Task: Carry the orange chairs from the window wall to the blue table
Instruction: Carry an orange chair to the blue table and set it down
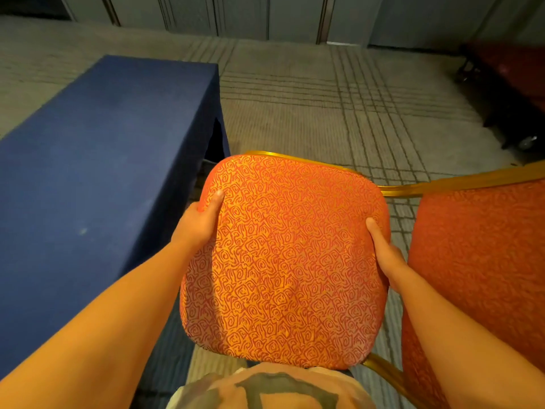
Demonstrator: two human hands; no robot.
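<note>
I hold an orange chair (283, 255) with a swirl-patterned seat and gold frame in front of me. My left hand (200, 222) grips the seat's left edge, thumb on top. On the right edge my right hand (386, 255) does the same. The fingers of both hands are hidden under the cushion. The chair's backrest (477, 261), same orange fabric, rises at the right. The blue table (97, 160), draped in blue cloth, stands directly left of the chair, its near corner close to my left hand.
Grey carpet (309, 98) with dark line patterns stretches ahead. Grey wall panels (265, 16) run along the back. A dark red trolley on wheels (513, 93) stands at the far right.
</note>
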